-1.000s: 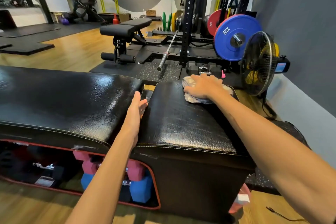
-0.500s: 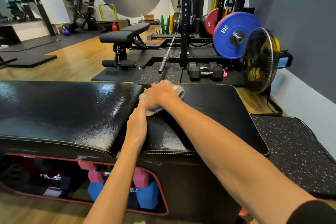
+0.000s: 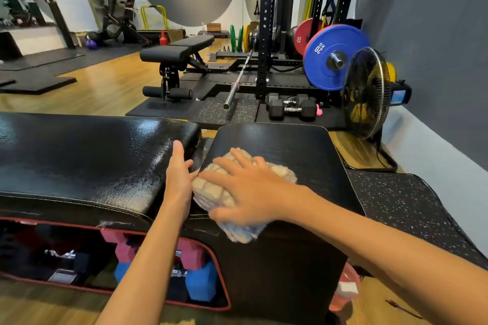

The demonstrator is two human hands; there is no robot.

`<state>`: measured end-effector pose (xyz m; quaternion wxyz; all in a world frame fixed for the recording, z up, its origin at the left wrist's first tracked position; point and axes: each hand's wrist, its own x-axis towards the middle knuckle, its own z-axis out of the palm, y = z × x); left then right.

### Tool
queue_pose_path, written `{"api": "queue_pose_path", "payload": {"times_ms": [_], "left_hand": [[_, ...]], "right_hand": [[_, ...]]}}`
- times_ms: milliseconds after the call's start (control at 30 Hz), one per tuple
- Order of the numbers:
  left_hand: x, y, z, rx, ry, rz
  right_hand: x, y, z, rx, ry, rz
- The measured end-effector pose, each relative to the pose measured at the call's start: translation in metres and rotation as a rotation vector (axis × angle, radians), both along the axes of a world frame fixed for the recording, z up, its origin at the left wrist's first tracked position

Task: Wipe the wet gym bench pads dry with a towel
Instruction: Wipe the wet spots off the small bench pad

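Bench padding fills the lower half of the view: a long black pad (image 3: 87, 161) stretches away to the left, its surface glossy with a wet sheen, and a shorter black pad (image 3: 285, 150) sits just beside it on the right, a narrow gap between the two. Under the long pad an open compartment edged in red holds pink and blue dumbbells (image 3: 195, 272). Beyond the bench's far edge stand a black power rack (image 3: 265, 34) with a barbell (image 3: 239, 79) angled down to the mat, a blue weight plate (image 3: 330, 58) marked 20 KG, a red plate behind it, a floor fan (image 3: 367, 92) near the grey wall, a second bench (image 3: 179, 53) and a pair of black hex dumbbells (image 3: 291, 107). A speckled rubber mat (image 3: 401, 203) lies to the right of the shorter pad. On the near left corner of the shorter pad lies a folded pale towel (image 3: 219, 192), its lower end hanging over the pad's near edge and blurred. The right hand (image 3: 253, 190) lies flat on the towel with fingers spread and straight, pressing it to the pad. The left hand (image 3: 179, 177) rests edge-on at the right end of the long pad, fingers straight and together, holding nothing, touching the towel's left side.
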<state>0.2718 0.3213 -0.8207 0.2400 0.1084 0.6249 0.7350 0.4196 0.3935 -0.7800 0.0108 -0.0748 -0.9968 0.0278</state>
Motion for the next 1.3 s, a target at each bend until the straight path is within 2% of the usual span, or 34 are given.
{"api": "queue_pose_path", "payload": {"times_ms": [167,567,700,767,900,1100,1300], "left_hand": [[0.003,0.003,0.001,-0.067,0.045,-0.029],[-0.001,0.008,-0.006,-0.197,0.158,-0.044],[0.009,0.004,0.003,-0.219,0.348,0.023],[0.012,0.002,0.004,-0.234,0.439,0.040],[0.013,0.003,0.003,-0.256,0.506,0.026],[0.014,0.003,0.008,-0.299,0.467,0.011],[0.010,0.005,0.001,-0.322,0.394,-0.066]], "right_hand": [[0.031,0.019,0.004,-0.054,0.013,-0.060],[-0.071,0.143,0.003,-0.032,0.023,-0.365],[-0.089,0.163,0.005,-0.064,0.034,-0.439],[-0.092,0.164,0.004,-0.057,0.039,-0.437],[-0.089,0.158,-0.004,-0.002,0.061,-0.385],[-0.066,0.123,-0.006,0.004,0.073,-0.264],[-0.005,0.069,-0.001,-0.031,0.078,-0.130]]}}
